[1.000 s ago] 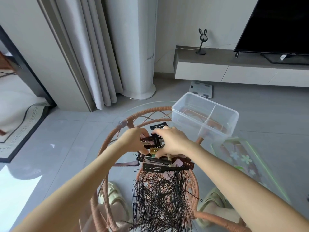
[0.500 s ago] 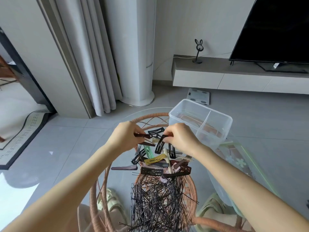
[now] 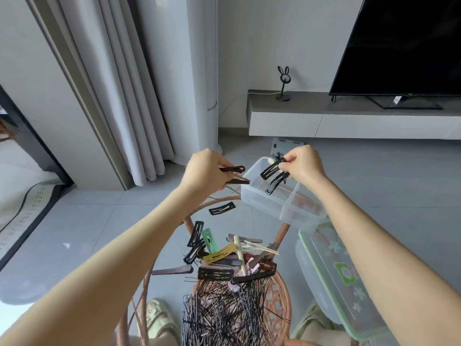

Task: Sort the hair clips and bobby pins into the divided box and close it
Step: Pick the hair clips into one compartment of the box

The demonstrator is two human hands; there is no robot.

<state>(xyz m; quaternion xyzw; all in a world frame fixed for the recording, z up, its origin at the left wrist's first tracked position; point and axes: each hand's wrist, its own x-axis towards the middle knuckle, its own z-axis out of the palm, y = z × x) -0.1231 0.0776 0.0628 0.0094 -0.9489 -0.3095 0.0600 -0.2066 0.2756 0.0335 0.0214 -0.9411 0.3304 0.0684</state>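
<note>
Black snap clips (image 3: 274,174) pinched in right hand (image 3: 303,164), dangling off the fingertips right over the near-left compartment of the clear divided box (image 3: 264,201). Two dark brown clips (image 3: 234,175) clamped in left hand (image 3: 208,172), tips poking twd the box's left rim, just outside it. Rest of the clips (image 3: 224,255) piled w/ the bobby pins (image 3: 224,315) on the glass-top rattan table (image 3: 282,293), one stray black clip (image 3: 222,209) further up. Lid (image 3: 341,278) w/ flower print lying right of the pile. Vs half a sec ago: both hands lifted off the pile and up to the box, more clips grabbed on the right.
</note>
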